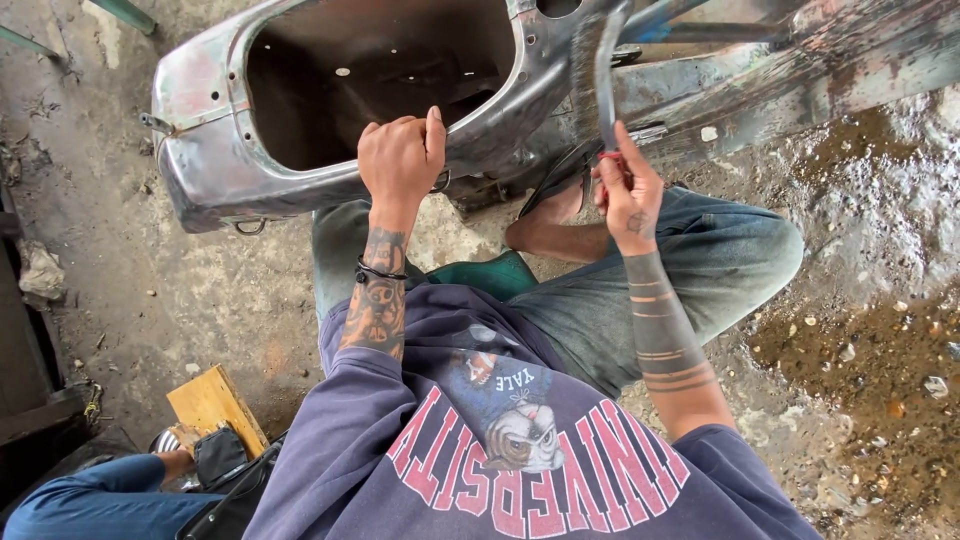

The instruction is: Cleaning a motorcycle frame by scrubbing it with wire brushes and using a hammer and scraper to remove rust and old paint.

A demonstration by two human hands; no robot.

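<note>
A bare, worn metal scooter body shell (210, 150) lies on the ground in front of me, its open cavity facing up. My left hand (400, 160) grips the near rim of the shell, fingers curled over the edge. My right hand (628, 195) holds the handle of a wire brush (600, 80), whose curved head with bristles rests against the shell's right side. I sit low with my knees in jeans either side and a bare foot (548, 215) under the shell.
A scraped, painted metal beam (790, 70) runs to the right behind the shell. Wet, gravelly ground (880, 340) spreads at the right. Another person's sleeve (90, 500) and a yellow wooden block (212, 405) are at the lower left.
</note>
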